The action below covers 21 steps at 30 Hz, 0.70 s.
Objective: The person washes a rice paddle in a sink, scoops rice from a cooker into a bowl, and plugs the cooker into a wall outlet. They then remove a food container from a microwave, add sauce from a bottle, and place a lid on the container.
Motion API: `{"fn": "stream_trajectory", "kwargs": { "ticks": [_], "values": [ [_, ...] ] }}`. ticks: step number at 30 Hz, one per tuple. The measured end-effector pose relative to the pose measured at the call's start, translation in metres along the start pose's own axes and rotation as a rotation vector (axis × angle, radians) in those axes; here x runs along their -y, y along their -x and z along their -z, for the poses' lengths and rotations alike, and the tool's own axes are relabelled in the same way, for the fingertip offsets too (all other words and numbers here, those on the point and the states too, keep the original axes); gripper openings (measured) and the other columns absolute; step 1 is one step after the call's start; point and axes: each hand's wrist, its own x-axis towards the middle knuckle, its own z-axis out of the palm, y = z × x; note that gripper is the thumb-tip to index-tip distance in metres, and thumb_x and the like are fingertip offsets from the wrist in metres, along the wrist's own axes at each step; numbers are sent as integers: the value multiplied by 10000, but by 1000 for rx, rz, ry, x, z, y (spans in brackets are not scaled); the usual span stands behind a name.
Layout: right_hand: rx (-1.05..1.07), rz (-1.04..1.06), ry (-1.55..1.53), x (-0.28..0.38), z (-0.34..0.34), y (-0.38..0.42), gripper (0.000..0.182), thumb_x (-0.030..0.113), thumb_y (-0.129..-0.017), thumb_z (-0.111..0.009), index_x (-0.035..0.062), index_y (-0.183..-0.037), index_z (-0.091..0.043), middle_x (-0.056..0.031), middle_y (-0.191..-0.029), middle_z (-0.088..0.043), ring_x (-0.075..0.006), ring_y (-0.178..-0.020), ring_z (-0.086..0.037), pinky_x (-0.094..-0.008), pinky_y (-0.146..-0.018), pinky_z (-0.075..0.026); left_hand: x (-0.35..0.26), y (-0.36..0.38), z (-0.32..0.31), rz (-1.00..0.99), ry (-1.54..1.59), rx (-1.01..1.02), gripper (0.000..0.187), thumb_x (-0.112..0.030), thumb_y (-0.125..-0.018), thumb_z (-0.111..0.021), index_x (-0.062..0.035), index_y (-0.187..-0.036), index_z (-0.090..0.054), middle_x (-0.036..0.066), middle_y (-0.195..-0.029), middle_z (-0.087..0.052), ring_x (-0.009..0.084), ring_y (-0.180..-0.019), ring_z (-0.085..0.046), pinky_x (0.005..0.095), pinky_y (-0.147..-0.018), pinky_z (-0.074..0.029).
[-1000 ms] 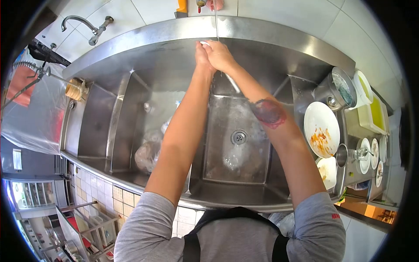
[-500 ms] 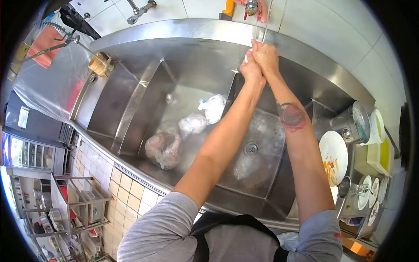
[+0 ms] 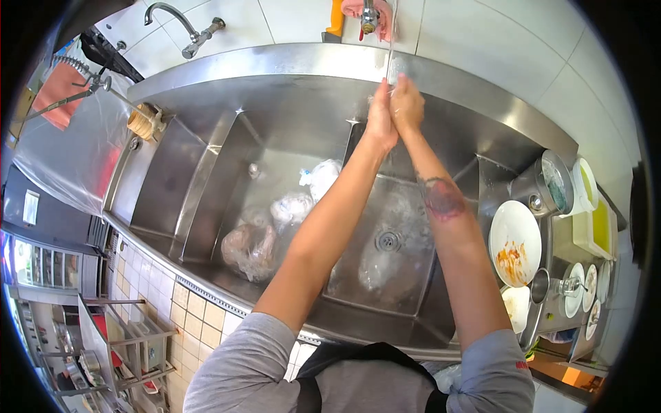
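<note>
Basically, the left hand (image 3: pixel 381 118) and right hand (image 3: pixel 407 107) touch under the water stream (image 3: pixel 392 48), fingers open and fairly straight, over the steel sink (image 3: pixel 275 60), plastic bags (image 3: pixel 249 249) off left.

Over right, a white plate (image 3: pixel 513 224) sits smeared with orange scraps (image 3: pixel 512 263); at left, a curved faucet (image 3: pixel 195 41) juts from the tiled wall (image 3: pixel 241 27).

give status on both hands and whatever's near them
Left hand and right hand together under running water. No held item visible. Bagged items in the basin left of the drain.
</note>
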Motion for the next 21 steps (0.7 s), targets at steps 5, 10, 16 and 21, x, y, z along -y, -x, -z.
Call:
{"fn": "stream_trajectory", "kwargs": {
  "ticks": [5,10,16,21],
  "values": [
    [-73,39,160,13,6,-3,472,394,-916,-369,24,-831,-649,-221,-837,-629,-431,-796,-594,-503,-707,-462,7,4,11,-182,-161,-411,241,-206,-942,-459,23,-989,-514,118,-993,-593,197,-856,-595,305,-664,-512],
    [337,35,-434,-23,-18,-23,301,262,-937,-451,34,-968,-644,-117,-800,-640,-229,-744,-627,-342,-664,-481,-10,-1,24,-357,-69,-662,164,-102,-909,-509,41,-987,-526,126,-932,-609,214,-788,-617,341,-680,-541],
    [438,-235,-1247,-30,7,30,310,158,-920,-498,17,-1196,-511,-42,-992,-603,-134,-885,-563,-277,-725,-471,-6,0,21,-280,-131,-381,121,-64,-876,-555,30,-943,-589,126,-856,-628,213,-744,-621,320,-664,-541],
    [322,2,-722,-34,-11,38,291,253,-899,-518,22,-1058,-596,-135,-876,-649,-245,-788,-619,-331,-703,-473,-10,-14,43,-313,-568,-605,288,-261,-903,-521,18,-905,-593,127,-869,-629,193,-703,-579,329,-612,-484]
  ]
}}
